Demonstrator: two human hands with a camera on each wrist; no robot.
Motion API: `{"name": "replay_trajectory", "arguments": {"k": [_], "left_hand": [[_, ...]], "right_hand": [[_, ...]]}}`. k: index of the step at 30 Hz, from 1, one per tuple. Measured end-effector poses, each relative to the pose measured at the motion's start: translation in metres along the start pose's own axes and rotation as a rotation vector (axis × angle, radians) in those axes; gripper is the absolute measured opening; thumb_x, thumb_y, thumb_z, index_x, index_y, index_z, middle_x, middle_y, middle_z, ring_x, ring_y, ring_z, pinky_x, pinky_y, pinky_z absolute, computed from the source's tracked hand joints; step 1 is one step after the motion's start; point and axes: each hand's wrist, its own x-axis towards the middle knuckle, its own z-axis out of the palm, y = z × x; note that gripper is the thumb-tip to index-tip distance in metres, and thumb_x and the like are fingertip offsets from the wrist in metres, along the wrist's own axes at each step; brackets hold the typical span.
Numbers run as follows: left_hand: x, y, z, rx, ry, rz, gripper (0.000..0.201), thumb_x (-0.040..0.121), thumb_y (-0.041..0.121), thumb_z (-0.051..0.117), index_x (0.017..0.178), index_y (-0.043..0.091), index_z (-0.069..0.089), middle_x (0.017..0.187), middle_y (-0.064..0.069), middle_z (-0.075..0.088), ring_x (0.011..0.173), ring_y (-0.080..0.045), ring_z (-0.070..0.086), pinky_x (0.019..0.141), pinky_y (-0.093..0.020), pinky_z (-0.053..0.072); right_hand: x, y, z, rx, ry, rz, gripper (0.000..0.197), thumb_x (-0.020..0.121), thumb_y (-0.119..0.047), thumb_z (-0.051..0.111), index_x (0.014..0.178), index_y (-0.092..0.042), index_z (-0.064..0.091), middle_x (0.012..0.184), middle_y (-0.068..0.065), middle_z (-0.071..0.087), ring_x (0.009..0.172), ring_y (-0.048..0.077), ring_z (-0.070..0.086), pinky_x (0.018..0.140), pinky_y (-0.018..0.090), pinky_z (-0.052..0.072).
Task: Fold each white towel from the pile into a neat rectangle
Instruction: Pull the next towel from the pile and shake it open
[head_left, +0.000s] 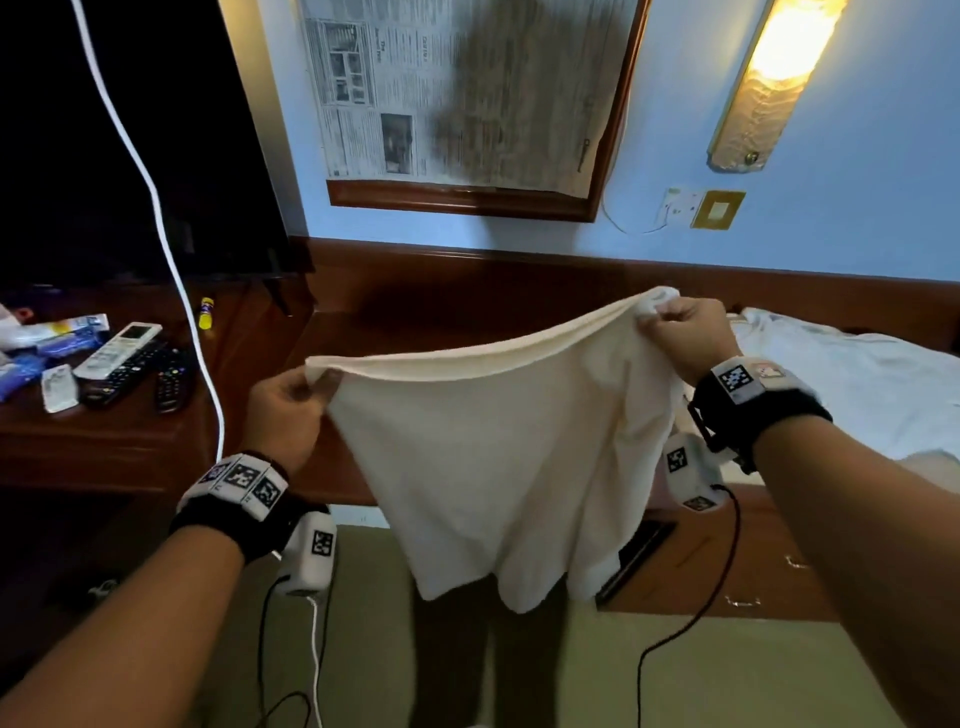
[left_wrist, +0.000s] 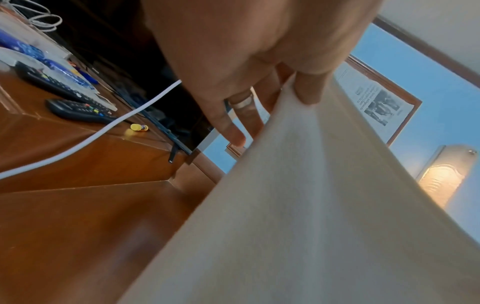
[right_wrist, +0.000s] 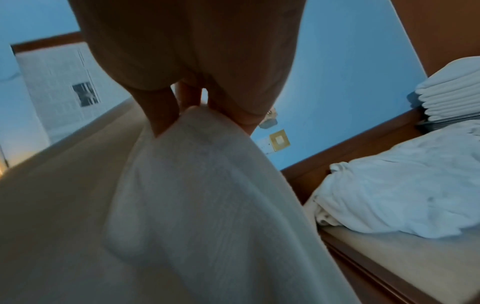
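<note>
Mid-fold: white towel (head_left: 483, 467) hanging doubled in the air over the tabletop (head_left: 343, 332), left hand (head_left: 283, 410) and right hand (head_left: 685, 338) each pinching a top corner. Folded stack (right_wrist: 451, 92) done; unfolded pile (right_wrist: 405, 191) left on the bed.

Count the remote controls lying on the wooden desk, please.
3 on the desk, left of the cable: a white remote, a black remote beside it, and another black remote to its right. Packets nearby may hide more.
</note>
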Motion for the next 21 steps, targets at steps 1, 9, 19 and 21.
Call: {"name": "replay_trajectory", "arguments": {"k": [1,9,19,21], "left_hand": [[0.003,0.004,-0.001,-0.011,0.01,0.0,0.006,0.098,0.012,0.063,0.097,0.016,0.068,0.071,0.021,0.064,0.059,0.018,0.055,0.06,0.0,0.04],[0.037,-0.049,-0.026,0.308,-0.056,-0.073,0.023,0.1,0.015,0.054,0.088,-0.003,0.06,0.083,-0.019,0.055,0.079,-0.024,0.049,0.063,-0.031,0.028],[0.043,-0.133,-0.086,0.674,0.065,-0.42,0.037,0.101,0.032,0.044,0.114,0.007,0.067,0.114,-0.029,0.064,0.105,-0.051,0.06,0.091,-0.055,0.048],[0.048,-0.137,-0.096,0.664,0.052,-0.371,0.039,0.101,0.034,0.048,0.114,0.002,0.066,0.111,-0.028,0.065,0.107,-0.05,0.059,0.095,-0.055,0.046]], "right_hand": [[-0.005,0.006,0.004,-0.024,-0.06,0.002,0.015,0.09,-0.023,0.067,0.078,-0.015,0.07,0.072,0.002,0.063,0.068,0.015,0.057,0.065,0.022,0.047],[-0.05,0.099,0.033,-0.22,-0.158,0.177,0.012,0.095,-0.019,0.063,0.094,-0.01,0.071,0.088,0.012,0.065,0.084,0.03,0.062,0.079,0.037,0.052],[-0.105,0.174,0.024,-0.319,0.075,0.463,0.019,0.091,-0.011,0.063,0.105,-0.008,0.076,0.101,0.022,0.071,0.099,0.039,0.065,0.089,0.036,0.051],[-0.099,0.169,0.019,-0.305,0.123,0.459,0.02,0.092,-0.009,0.062,0.106,-0.006,0.075,0.102,0.023,0.071,0.099,0.039,0.065,0.088,0.037,0.05]]}}
